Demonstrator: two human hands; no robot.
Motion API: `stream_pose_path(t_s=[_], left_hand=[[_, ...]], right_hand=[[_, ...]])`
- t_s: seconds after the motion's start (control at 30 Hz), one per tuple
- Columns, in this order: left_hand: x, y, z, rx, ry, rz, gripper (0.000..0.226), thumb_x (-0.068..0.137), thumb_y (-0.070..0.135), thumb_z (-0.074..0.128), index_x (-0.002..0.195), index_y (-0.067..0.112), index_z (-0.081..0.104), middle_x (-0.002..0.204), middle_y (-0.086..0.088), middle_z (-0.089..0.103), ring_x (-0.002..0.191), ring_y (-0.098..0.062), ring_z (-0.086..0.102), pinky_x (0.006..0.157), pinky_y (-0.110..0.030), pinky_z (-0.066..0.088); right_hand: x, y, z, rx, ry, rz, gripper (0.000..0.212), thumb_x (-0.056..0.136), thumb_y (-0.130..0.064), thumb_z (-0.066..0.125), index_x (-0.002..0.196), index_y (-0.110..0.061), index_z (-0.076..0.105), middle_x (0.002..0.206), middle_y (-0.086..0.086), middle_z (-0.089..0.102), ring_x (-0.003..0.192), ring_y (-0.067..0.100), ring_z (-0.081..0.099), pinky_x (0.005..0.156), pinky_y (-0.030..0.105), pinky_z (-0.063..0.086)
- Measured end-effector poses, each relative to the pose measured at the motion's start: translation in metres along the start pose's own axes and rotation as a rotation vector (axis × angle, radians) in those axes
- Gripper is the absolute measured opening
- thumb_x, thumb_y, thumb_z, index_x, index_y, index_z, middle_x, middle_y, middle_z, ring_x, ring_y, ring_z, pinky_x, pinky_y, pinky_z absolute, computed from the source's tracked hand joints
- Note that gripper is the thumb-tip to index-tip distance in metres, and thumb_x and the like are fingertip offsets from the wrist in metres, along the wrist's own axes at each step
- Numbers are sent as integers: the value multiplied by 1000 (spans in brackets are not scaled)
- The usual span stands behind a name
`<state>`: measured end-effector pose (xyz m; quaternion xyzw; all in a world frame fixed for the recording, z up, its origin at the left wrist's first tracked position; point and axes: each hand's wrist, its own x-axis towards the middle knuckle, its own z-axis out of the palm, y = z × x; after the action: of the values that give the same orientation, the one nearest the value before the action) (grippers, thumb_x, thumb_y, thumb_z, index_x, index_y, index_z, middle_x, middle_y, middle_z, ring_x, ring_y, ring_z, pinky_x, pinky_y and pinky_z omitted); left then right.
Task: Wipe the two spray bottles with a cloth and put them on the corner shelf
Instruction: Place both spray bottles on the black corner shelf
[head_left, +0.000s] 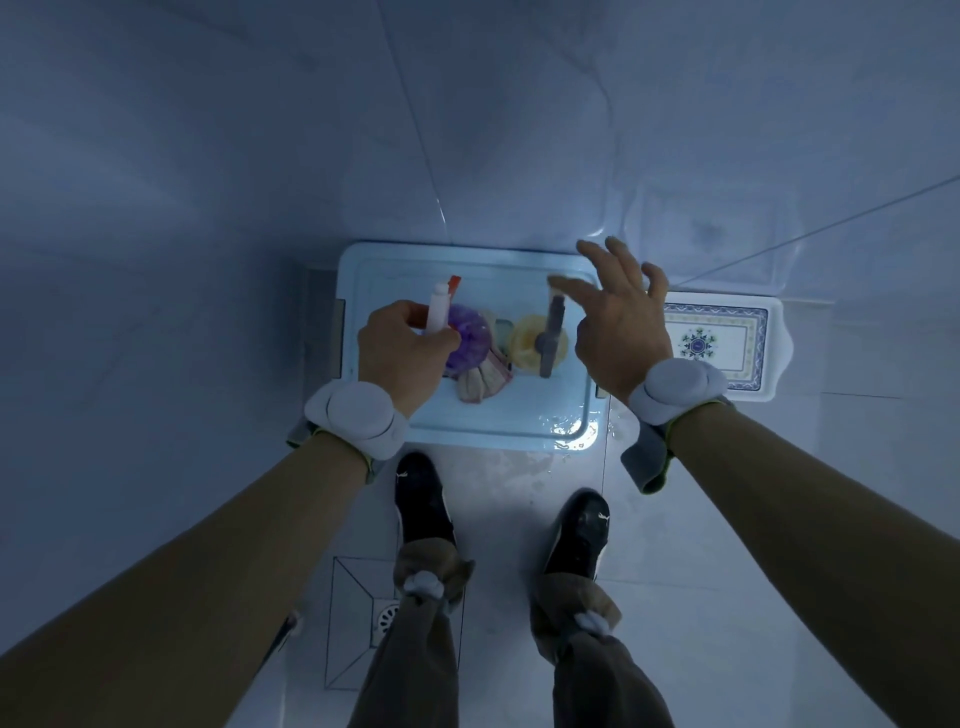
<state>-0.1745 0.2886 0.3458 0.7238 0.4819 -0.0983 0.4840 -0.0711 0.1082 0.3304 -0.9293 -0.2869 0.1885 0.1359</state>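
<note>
Head view, looking straight down.

- Landmark: pale blue rectangular plastic box lid on a wet white tiled floor, set against the wall.
- Translucent purple spray bottle with white trigger head and red nozzle tip: upright on the left half of the lid. Left hand grips it at the neck, fingers curled round the white head.
- Translucent yellow spray bottle with grey trigger head: upright on the right half of the lid, just beside the purple one. No hand on it.
- Crumpled pinkish-beige cloth: lying on the lid between the two bottles, on the near side, touching the purple bottle's base.
- Right hand: over the lid's right edge, fingers spread wide and straight, holding nothing; blurred at the fingertips.
- White padded bands on both wrists.
- White rectangular tray with blue floral pattern: on the floor just right of the lid.
- Black shoes near the lid's front edge; round metal floor drain further back on the left.
</note>
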Motion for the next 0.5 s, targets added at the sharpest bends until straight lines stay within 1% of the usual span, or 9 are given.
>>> stream_pose_path(t_s=[0.03, 0.1, 0.17, 0.23, 0.27, 0.3, 0.37, 0.43, 0.5], left_hand=[[-1, 1, -1, -4, 2, -5, 17, 72, 20, 74, 85, 23, 64, 91, -6, 72, 82, -28, 70, 77, -46, 59], [-2, 2, -1, -16, 3, -20, 19, 70, 20, 75, 86, 23, 64, 90, -7, 72, 82, -28, 70, 77, -46, 59], [-3, 2, -2, -18, 5, -33, 18, 70, 20, 74, 85, 23, 64, 90, -7, 72, 82, -28, 70, 76, -45, 60], [-5, 2, -2, -22, 7, -37, 18, 71, 19, 74, 85, 21, 65, 91, -8, 72, 82, -28, 70, 76, -45, 60], [-5, 1, -2, -26, 8, -34, 18, 72, 19, 74, 87, 20, 65, 91, -8, 72, 82, -28, 70, 76, -44, 60], [-5, -1, -2, -23, 9, -31, 17, 73, 19, 74, 88, 20, 65, 91, -8, 72, 83, -28, 70, 77, -44, 60], [-4, -2, -2, 5, 8, -18, 16, 74, 18, 72, 88, 20, 65, 90, -9, 73, 83, -26, 70, 78, -42, 59], [-3, -1, -2, 29, 14, 9, 14, 76, 17, 71, 87, 20, 64, 89, -9, 73, 83, -25, 70, 78, -40, 58], [-7, 2, -2, 50, 30, 36, 11, 76, 18, 70, 86, 20, 64, 87, -9, 73, 82, -24, 69, 76, -37, 57]], right_hand=[[-2, -2, -1, 54, 48, 29, 59, 78, 7, 60, 133, -15, 60, 150, 15, 44, 142, 40, 35, 110, 57, 26], [-4, -7, -2, 198, 68, 144, 51, 88, -6, 58, 139, -13, 52, 145, 15, 48, 132, 40, 46, 105, 51, 38], [-2, -16, -1, 328, -14, 302, 51, 95, -33, 59, 141, -13, 48, 136, 13, 56, 123, 37, 53, 100, 45, 45], [-2, -28, 2, 309, -136, 443, 67, 90, -57, 58, 138, -14, 44, 125, 13, 64, 116, 36, 59, 96, 43, 47], [-2, -32, 5, 265, -172, 485, 70, 87, -62, 58, 135, -12, 44, 120, 15, 66, 113, 37, 61, 92, 42, 48], [-2, -35, 8, 224, -195, 515, 68, 87, -62, 58, 130, -10, 46, 117, 16, 66, 110, 39, 62, 89, 42, 48], [-1, -38, 17, 190, -204, 539, 53, 92, -49, 58, 120, -5, 48, 115, 20, 64, 106, 41, 62, 81, 40, 48], [1, -39, 23, 181, -194, 516, 37, 96, -32, 53, 117, -3, 47, 113, 22, 63, 102, 42, 62, 76, 40, 46], [-1, -41, 24, 173, -188, 480, 31, 97, -26, 50, 117, -2, 47, 111, 23, 64, 100, 43, 62, 72, 38, 41]])
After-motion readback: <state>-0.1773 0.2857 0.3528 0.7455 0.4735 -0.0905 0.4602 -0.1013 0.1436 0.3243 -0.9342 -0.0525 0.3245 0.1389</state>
